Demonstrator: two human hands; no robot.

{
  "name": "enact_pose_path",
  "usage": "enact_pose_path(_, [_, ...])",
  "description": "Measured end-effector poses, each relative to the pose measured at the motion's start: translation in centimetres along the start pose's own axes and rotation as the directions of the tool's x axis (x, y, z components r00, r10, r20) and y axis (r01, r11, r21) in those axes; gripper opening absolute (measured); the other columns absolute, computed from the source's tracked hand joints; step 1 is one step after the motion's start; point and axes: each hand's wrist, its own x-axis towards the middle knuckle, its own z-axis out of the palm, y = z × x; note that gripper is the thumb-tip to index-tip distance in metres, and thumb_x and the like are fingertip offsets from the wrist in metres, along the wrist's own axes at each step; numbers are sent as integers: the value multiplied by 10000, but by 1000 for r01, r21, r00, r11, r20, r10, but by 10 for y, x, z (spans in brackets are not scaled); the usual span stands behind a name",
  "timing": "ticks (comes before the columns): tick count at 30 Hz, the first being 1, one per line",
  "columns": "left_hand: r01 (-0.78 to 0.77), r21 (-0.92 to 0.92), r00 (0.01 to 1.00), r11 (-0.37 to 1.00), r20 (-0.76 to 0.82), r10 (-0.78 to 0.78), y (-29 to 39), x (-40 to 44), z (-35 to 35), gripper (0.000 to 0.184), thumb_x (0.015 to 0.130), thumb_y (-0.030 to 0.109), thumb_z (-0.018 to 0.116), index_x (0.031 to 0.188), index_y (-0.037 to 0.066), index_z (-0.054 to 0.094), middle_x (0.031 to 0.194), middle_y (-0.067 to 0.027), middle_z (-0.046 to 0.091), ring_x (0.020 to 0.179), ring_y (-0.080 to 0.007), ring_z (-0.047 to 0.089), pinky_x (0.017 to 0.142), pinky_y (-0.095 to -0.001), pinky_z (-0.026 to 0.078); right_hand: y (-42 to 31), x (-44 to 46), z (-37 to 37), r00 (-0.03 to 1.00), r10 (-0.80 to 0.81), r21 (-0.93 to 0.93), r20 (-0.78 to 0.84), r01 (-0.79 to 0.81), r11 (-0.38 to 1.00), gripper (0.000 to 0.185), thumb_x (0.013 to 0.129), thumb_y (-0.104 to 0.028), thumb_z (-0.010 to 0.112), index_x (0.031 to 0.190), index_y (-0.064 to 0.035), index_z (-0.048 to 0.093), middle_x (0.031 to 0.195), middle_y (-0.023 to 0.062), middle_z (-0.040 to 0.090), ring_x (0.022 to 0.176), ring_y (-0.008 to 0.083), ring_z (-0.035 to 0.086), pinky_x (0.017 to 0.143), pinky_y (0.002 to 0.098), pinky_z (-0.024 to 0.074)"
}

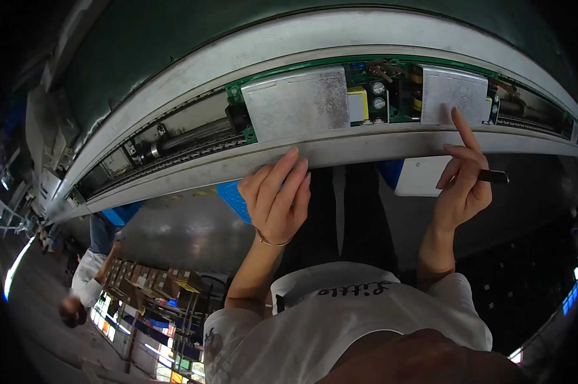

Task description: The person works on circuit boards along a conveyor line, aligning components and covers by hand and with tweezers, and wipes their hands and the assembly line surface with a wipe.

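Note:
My left hand [276, 197] has its fingers stretched out, the tips at the near rail [366, 146] of the conveyor, and nothing shows in it. My right hand [463, 182] is curled around a dark, flat-ended tool [495, 177], whose other end is hidden. Its index finger points up to the lower edge of a silvery metal plate [452, 93] on a green circuit board. Left of it, a larger silvery plate [296, 105] covers another board section. Between the plates are round capacitors [378, 96] and a yellow-wrapped component [358, 104].
The conveyor's chain [193, 146] and a shaft [180, 142] show left of the boards. Blue bins [234, 200] and a white panel [422, 177] are below the rail. At lower left, another person [90, 275] is near shelves of cardboard boxes [148, 281].

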Motion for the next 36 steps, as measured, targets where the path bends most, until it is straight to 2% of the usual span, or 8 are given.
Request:
enact_pose_path(5, [-25,31,999,999,-19,26,-2,9,-3,304,678,17,716,977,45,669,1073,-88,650,864,-210,566,775,-292,399,9,-10,5,996,-31,332,-88,59,942,503,999,-335,248,868,23,575,1048,321,593,559,169,583,543,231,477])
enact_pose_path(8, [-31,47,999,998,-43,33,-8,12,-4,320,650,0,720,964,40,674,1037,-107,655,848,-229,560,764,-300,421,14,-19,-14,995,-103,321,12,94,943,508,1000,-377,242,920,4,569,930,264,620,602,209,593,588,277,506])
enact_pose_path(11, [-6,55,997,998,-81,10,-14,13,-6,336,645,28,732,975,70,684,1013,-77,644,844,-217,535,751,-302,414,5,-21,-14,983,10,383,183,-80,920,511,999,-386,231,962,11,552,844,211,594,670,228,605,578,271,516])
enact_pose_path(13, [23,58,995,998,-98,-17,-18,12,-8,348,644,43,738,986,87,689,1001,-58,634,845,-210,520,744,-303,409,-12,-16,8,992,23,530,128,-88,844,376,985,-304,363,949,23,544,828,196,570,719,244,604,595,288,541])
enact_pose_path(16, [72,55,988,996,-141,-64,-25,10,-9,370,646,68,743,1009,111,693,979,-28,596,855,-197,492,733,-296,396,-18,-17,32,997,-3,355,74,-23,935,172,919,-142,526,933,29,536,882,222,574,799,262,611,633,321,568])
enact_pose_path(19, [95,55,984,994,-159,-86,-31,8,-9,379,649,102,747,1024,118,691,972,-22,572,860,-197,480,732,-294,385,-31,-15,51,991,1,371,130,-50,927,122,825,24,606,922,27,532,925,244,588,853,286,618,720,350,570])
enact_pose_path(28, [127,-22,976,992,-174,-128,-38,6,-12,394,646,145,756,1033,121,688,968,-25,562,850,-196,464,721,-302,369,-42,-11,79,970,-137,80,203,124,989,147,769,97,625,891,40,566,938,245,636,884,282,628,811,355,507])
enact_pose_path(36, [180,-62,974,982,-127,-187,-41,5,-14,394,664,120,743,1053,111,680,970,-37,576,852,-188,490,749,-297,358,-40,-6,89,975,-158,41,158,153,987,134,783,100,605,903,52,568,931,231,636,871,280,628,813,358,507])
